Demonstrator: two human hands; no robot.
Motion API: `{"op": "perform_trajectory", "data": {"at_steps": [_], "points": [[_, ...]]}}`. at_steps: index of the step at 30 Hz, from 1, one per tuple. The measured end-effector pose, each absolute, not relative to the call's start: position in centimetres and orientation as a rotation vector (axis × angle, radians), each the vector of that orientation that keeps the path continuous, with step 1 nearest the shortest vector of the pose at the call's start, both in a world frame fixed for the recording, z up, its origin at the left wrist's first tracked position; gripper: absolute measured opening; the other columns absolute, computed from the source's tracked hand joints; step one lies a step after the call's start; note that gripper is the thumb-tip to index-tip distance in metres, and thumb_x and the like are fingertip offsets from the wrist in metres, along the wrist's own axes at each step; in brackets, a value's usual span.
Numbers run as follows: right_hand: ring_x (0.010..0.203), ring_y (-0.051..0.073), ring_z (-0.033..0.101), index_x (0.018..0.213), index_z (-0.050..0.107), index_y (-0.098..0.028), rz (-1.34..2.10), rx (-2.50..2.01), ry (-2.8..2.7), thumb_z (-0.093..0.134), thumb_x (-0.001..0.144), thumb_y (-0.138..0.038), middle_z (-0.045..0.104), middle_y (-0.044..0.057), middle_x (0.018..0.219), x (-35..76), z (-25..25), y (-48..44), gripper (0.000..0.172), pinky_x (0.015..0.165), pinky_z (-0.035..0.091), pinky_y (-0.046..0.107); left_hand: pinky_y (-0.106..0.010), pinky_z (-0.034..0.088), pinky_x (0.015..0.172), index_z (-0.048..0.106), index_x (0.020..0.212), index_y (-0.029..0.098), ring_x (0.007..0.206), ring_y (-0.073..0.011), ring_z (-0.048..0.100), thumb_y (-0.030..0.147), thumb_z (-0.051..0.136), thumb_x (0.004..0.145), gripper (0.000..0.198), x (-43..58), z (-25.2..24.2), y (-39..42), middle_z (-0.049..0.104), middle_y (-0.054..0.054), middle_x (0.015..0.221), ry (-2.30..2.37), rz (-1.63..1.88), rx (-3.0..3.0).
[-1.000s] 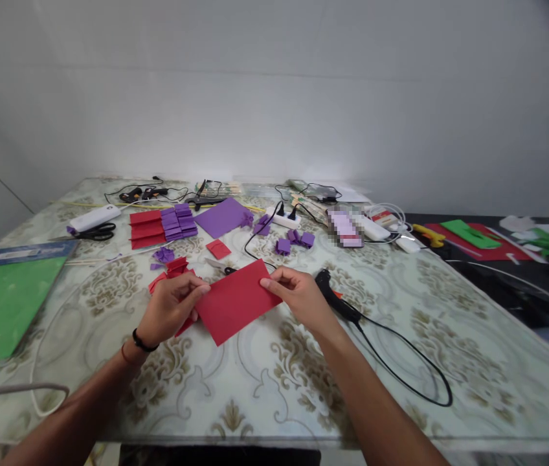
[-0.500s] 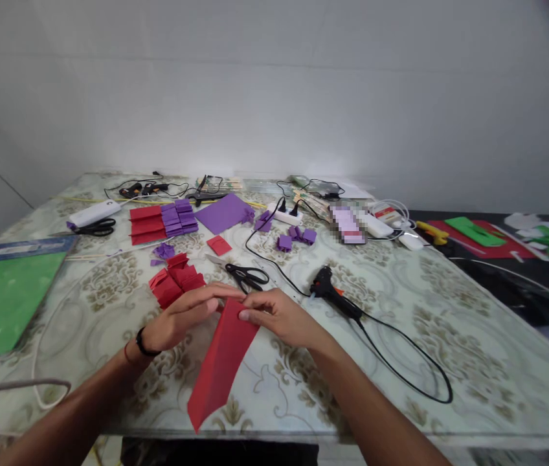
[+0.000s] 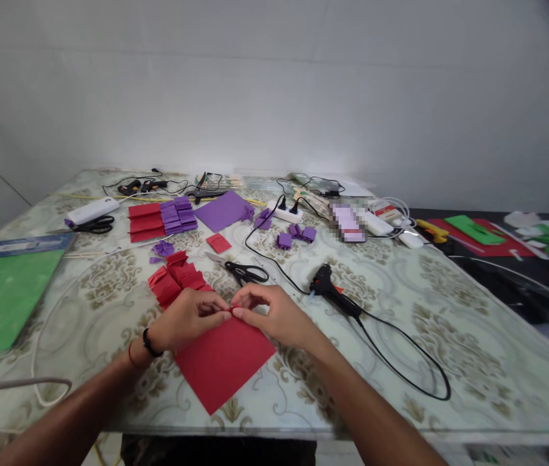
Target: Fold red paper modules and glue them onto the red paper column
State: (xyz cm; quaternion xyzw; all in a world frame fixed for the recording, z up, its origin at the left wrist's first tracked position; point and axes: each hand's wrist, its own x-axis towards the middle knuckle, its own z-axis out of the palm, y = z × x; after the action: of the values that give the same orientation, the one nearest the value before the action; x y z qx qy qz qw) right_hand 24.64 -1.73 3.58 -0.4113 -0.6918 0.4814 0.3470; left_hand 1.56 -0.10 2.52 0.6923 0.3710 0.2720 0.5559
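Observation:
A red sheet of paper (image 3: 226, 362) lies in front of me near the table's front edge, one corner toward me. My left hand (image 3: 190, 320) pinches its far edge between thumb and fingers. Close beside it, my right hand (image 3: 274, 314) pinches the same edge, and the fingertips of both hands almost meet there. What the paper looks like under the fingers is partly hidden. Just beyond my left hand sit folded red paper pieces (image 3: 176, 279). Black-handled scissors (image 3: 245, 272) rest behind my hands, and a black glue gun (image 3: 335, 294) lies to the right.
Folded purple paper (image 3: 177, 215), a purple sheet (image 3: 222, 211) and a small red square (image 3: 219, 243) lie farther back. A white power strip (image 3: 285, 212) has plugs in it. The glue gun's cord (image 3: 442, 369) loops at right. Green sheets (image 3: 7, 298) lie left.
The red sheet was folded lengthwise and tilted up; now it is opened out flat toward me. Both hands have closed in on its far edge.

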Motion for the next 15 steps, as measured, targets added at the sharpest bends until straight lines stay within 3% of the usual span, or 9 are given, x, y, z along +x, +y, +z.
{"op": "perform_trajectory", "data": {"at_steps": [8,15], "points": [[0.07,0.015,0.062,0.084,0.072,-0.018,1.228,-1.043,-1.773,0.068,0.087,-0.024,0.07,0.001,0.076,24.2,3.2,-1.8,0.008,0.069,0.05,0.026,-0.023,0.051,0.067,0.074,0.091,0.014,0.071,-0.014,0.068,0.03,0.071,0.091,0.016,1.8,3.1,-0.3,0.076,-0.003,0.08,0.9,0.658,1.656],[0.068,0.014,0.059,0.078,0.071,-0.018,1.177,-1.044,-1.788,0.066,0.078,-0.016,0.067,-0.001,0.071,23.2,3.2,-2.3,0.005,0.068,0.048,0.026,-0.021,0.048,0.064,0.067,0.082,0.015,0.067,-0.0112,0.062,0.018,0.066,0.08,0.004,2.4,3.3,-0.8,0.067,0.001,0.076,0.908,0.645,1.667]]}}
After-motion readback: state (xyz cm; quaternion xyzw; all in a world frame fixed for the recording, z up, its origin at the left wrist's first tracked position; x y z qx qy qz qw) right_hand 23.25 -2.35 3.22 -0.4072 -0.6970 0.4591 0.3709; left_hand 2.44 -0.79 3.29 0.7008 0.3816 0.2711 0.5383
